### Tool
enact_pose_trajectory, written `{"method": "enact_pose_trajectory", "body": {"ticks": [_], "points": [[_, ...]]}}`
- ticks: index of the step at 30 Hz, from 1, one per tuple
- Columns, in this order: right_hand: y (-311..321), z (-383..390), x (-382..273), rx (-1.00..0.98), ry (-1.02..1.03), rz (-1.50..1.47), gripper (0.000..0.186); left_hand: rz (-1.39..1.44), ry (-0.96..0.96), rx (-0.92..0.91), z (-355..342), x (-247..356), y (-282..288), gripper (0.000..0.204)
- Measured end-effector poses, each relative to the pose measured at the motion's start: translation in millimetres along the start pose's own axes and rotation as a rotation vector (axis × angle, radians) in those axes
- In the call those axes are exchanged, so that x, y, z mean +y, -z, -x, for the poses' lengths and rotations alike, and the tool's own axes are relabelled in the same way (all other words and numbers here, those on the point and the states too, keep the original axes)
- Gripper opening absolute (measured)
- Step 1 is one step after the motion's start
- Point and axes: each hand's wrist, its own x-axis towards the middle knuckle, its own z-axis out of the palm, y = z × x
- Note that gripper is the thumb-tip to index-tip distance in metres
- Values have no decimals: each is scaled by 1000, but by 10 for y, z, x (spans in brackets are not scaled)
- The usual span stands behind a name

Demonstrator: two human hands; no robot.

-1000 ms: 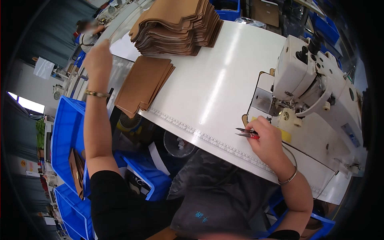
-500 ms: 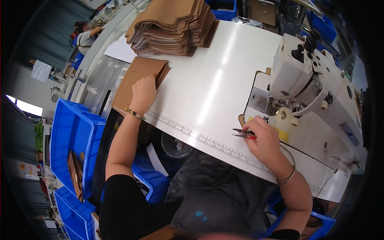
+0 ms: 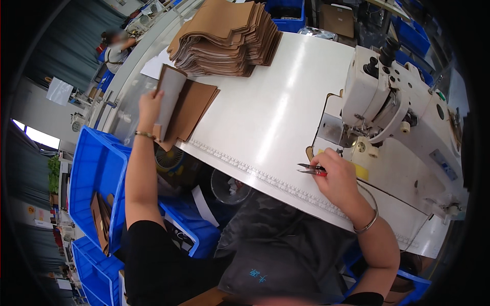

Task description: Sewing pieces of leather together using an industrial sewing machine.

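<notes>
My left hand [image 3: 149, 108] grips the edge of a brown leather-like piece [image 3: 172, 94] and holds it tilted up, so its pale grey underside shows. Right beside it, a few more brown pieces [image 3: 196, 106] lie at the table's left edge. Thread snips [image 3: 318, 172] with red on the handle sit in my right hand [image 3: 337, 183], blades pointing left, over the table just in front of the sewing machine [image 3: 375, 97]. A tall stack of folded brown pieces [image 3: 217, 38] stands at the far left of the tabletop.
A printed ruler [image 3: 245, 169] runs along the front edge of the white table [image 3: 265, 112]. Blue bins [image 3: 99, 168] stand at the left, one with brown pieces inside. Below the table are another blue bin [image 3: 204, 237] and a clear bucket [image 3: 219, 188]. A person [image 3: 116, 51] sits far left.
My left hand has moved left from the top of the small pile and lifted a brown piece, turning up its grey underside. The right hand with the snips stays in place.
</notes>
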Motion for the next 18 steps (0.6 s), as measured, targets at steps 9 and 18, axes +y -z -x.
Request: {"method": "enact_pose_trajectory", "body": {"ticks": [9, 18], "points": [[-5, -13, -1, -23, -9, 7, 16, -556, -279, 369, 368, 742, 571, 25], [-3, -12, 4, -16, -29, -15, 17, -360, -346, -37, 1234, 993, -638, 38]]}}
